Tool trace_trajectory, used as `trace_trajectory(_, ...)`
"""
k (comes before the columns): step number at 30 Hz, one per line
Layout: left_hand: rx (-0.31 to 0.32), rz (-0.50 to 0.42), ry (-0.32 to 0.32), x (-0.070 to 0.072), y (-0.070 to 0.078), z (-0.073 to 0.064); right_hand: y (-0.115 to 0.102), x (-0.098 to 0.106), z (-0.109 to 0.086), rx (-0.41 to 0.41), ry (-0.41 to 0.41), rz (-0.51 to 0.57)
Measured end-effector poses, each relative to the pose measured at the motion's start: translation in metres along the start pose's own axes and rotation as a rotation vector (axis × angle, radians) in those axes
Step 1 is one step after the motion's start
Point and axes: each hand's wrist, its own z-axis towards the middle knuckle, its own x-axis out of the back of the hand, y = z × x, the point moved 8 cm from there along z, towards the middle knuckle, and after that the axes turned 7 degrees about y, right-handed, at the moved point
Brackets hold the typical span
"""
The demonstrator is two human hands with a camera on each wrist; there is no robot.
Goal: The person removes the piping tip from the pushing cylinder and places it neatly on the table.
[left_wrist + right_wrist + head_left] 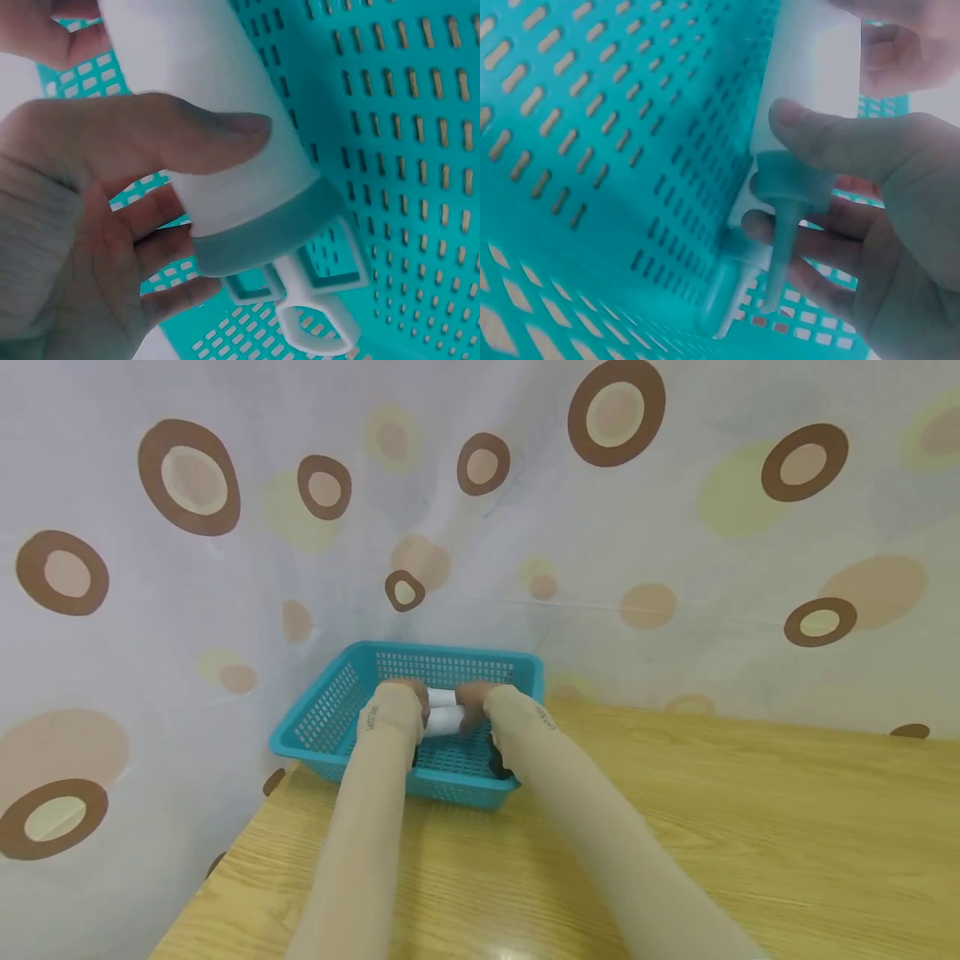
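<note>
A large white syringe with a teal collar (262,232) lies across both hands inside the teal basket (457,793). My left hand (90,172) grips its barrel (180,82) near the end with side loops and a white ring handle (322,326). Thumb on top, fingers beneath, my right hand (855,172) holds the other end, just by the teal nozzle (780,255). A second similar nozzled piece (735,262) shows beneath the held one, partly hidden by the right hand's fingertips. From the head view, two white barrels (444,721) appear between the hands.
The basket has slotted walls and stands on a wooden table (750,827), against a patterned curtain (570,543) at the back and left. Its rim (450,649) rises around both hands. The table's left edge runs down toward the front.
</note>
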Motion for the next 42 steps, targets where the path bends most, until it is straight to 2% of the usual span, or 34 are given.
trace_trajectory(4,-0.041,-0.029,0.013,0.007,-0.002,0.012,0.003,0.018,-0.005,0.007,0.065,0.01)
trace_trajectory(9,-0.071,-0.126,0.094,0.026,-0.014,0.032,0.008,0.043,-0.005,0.02,0.145,0.108)
trace_trajectory(14,-0.135,-0.215,0.156,0.035,-0.005,0.041,0.029,0.061,-0.012,0.035,0.217,0.139)
trace_trajectory(18,-0.193,-0.263,0.196,0.036,0.013,0.045,0.052,0.068,-0.022,0.02,0.233,0.213)
trace_trajectory(22,-0.274,-0.268,0.25,0.039,0.035,0.046,0.073,0.07,-0.036,0.012,0.196,0.299)
trace_trajectory(26,-0.348,-0.287,0.283,0.044,0.061,0.046,0.104,0.073,-0.051,-0.001,0.175,0.401)
trace_trajectory(31,-0.422,-0.356,0.276,0.044,0.095,0.045,0.146,0.075,-0.073,-0.026,0.195,0.562)
trace_trajectory(34,-0.465,-0.384,0.256,0.041,0.115,0.04,0.167,0.072,-0.092,-0.053,0.208,0.613)
trace_trajectory(38,-0.51,-0.391,0.222,0.038,0.14,0.034,0.185,0.07,-0.118,-0.07,0.21,0.694)
trace_trajectory(42,-0.551,-0.396,0.212,0.043,0.162,0.028,0.201,0.076,-0.137,-0.062,0.246,0.826)
